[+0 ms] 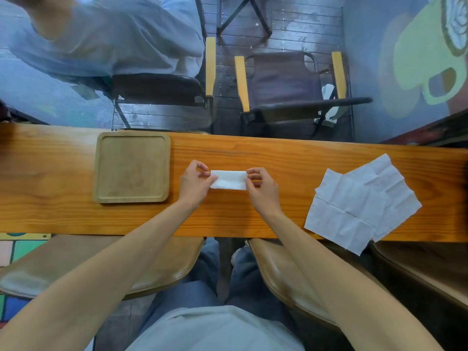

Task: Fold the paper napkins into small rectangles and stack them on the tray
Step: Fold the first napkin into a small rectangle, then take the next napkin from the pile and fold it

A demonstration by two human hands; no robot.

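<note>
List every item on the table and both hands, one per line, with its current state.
Folded napkin: folded into a narrow rectangle, held at both ends over the table.
Left hand: pinching the napkin's left end.
Right hand: pinching the napkin's right end.
Wooden tray: empty, flat on the table, left of the hands.
Unfolded napkins: opened flat, creased, overlapping, with one corner hanging over the near table edge.
</note>
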